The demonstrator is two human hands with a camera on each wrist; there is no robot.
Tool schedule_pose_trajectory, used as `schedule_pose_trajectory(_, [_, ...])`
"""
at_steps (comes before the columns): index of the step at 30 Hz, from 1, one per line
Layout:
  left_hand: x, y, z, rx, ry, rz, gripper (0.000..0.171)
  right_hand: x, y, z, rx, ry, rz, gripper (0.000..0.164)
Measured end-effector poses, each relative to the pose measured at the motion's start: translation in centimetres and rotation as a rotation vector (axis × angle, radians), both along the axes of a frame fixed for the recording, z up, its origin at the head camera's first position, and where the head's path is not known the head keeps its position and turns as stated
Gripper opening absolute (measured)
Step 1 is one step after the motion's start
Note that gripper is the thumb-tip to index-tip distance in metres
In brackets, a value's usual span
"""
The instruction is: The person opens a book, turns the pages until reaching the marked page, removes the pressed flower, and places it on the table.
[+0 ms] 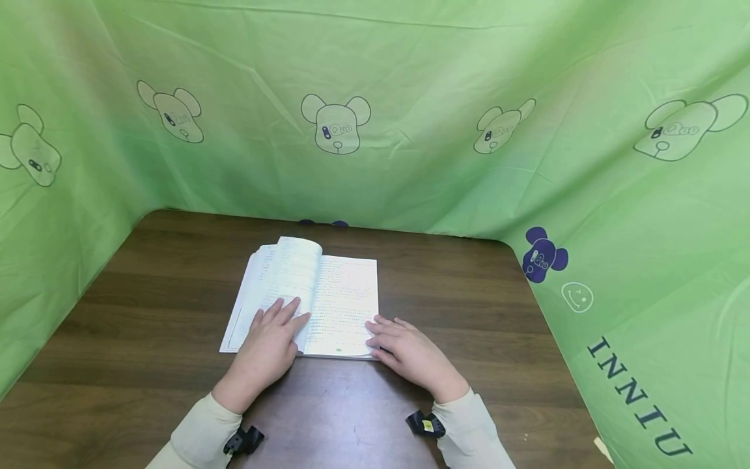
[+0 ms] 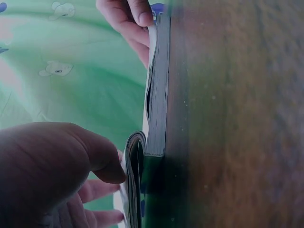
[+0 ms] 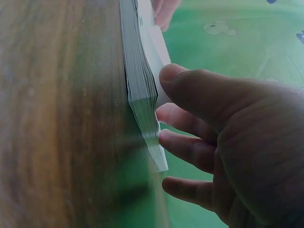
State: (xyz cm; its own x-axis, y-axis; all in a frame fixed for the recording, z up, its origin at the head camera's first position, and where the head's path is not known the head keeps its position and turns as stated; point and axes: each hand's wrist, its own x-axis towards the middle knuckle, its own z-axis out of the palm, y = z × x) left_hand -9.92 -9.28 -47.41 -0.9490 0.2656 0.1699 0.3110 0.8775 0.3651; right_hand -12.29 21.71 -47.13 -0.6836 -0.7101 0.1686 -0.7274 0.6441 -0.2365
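An open book (image 1: 346, 299) with printed white pages lies on the wooden table, a bundle of its left pages curling up near the spine. My left hand (image 1: 266, 345) rests on the left pages with its fingers spread. In the left wrist view, my left thumb lies against the rounded fold of those pages. At the lower right corner of the book is my right hand (image 1: 413, 355), its fingertips right at the page edge. The right wrist view shows the thick page block (image 3: 140, 61) and my right fingers (image 3: 187, 149) slightly bent along its edge, apart from one another.
The dark wooden table (image 1: 469, 293) extends around the book on all sides. Green cloth (image 1: 410, 182) printed with bear heads hangs behind and at both sides. A black wrist camera (image 1: 243, 441) sits at the left sleeve, another wrist camera (image 1: 426, 425) at the right.
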Motion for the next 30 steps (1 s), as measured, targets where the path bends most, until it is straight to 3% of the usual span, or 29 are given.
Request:
schedule_pose_trajectory(7, [0.13,-0.04,-0.09,0.021,-0.017,0.074,0.035,-0.02,0.02,-0.10,-0.026,0.014,0.014,0.009])
schedule_pose_trajectory(11, [0.02,-0.01,-0.23,0.030,-0.028,0.086,0.037,-0.06,-0.05,-0.17,-0.022,0.022,0.020,0.004])
schedule_pose_trajectory(14, [-0.07,0.08,-0.29,0.043,-0.006,0.046,0.033,-0.09,-0.12,-0.12,-0.014,0.021,0.018,0.004])
schedule_pose_trajectory(17, [-0.10,0.17,-0.41,0.047,0.022,-0.039,0.031,-0.11,-0.22,-0.01,-0.010,0.013,0.011,0.005])
schedule_pose_trajectory(21, [0.06,0.27,-0.54,0.013,-0.006,-0.133,0.038,-0.11,-0.38,0.05,-0.011,0.016,-0.003,0.006])
schedule_pose_trajectory(25, [0.29,0.37,-0.53,-0.006,-0.065,-0.160,0.036,-0.19,-0.42,-0.15,-0.027,0.068,-0.015,0.008])
schedule_pose_trajectory(30, [0.33,0.44,-0.54,0.034,-0.102,-0.162,0.028,-0.36,-0.34,-0.48,-0.100,0.166,-0.006,0.012])
